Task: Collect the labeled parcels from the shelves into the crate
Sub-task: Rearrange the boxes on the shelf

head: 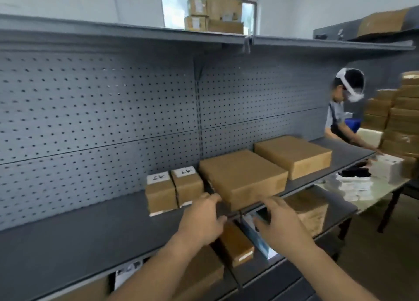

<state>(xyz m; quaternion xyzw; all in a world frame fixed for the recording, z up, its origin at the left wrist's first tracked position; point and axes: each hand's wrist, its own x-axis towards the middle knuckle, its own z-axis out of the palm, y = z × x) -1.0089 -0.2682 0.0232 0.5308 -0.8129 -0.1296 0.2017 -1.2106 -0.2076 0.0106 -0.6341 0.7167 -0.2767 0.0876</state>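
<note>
Grey perforated steel panels back a run of dark grey metal shelving, and the middle shelf (pixel 95 228) carries the task's things. Near the centre of that shelf, against the back panel, stands a small brown cardboard parcel with a white handwritten label (pixel 160 193). A second labelled brown parcel (pixel 188 185) stands touching its right side. Just right of the pair lies a large flat brown cardboard box (pixel 242 178), its front face reaching the shelf's front edge. A second flat brown box (pixel 293 156) lies behind and to its right, near the shelf's right end.

The left hand (pixel 204 219) hovers over the front edge of the shelf, by the front left corner of the large flat box. Its thumb points toward that corner and its fingers are loosely bent with nothing between them. The right hand (pixel 279 221) hangs over the same edge just below the box's front face, fingers spread and relaxed, gripping nothing. Neither hand touches the labelled parcels, which sit on the shelf to the left of the left hand.

On the lower shelf below the hands lie a narrow brown box (pixel 237 246) and a blue-and-white carton (pixel 258 237), side by side. At the far right another person wearing a white headset (pixel 344 110) leans over a pale table (pixel 371 198) beside tall stacks of brown boxes (pixel 403 119).
</note>
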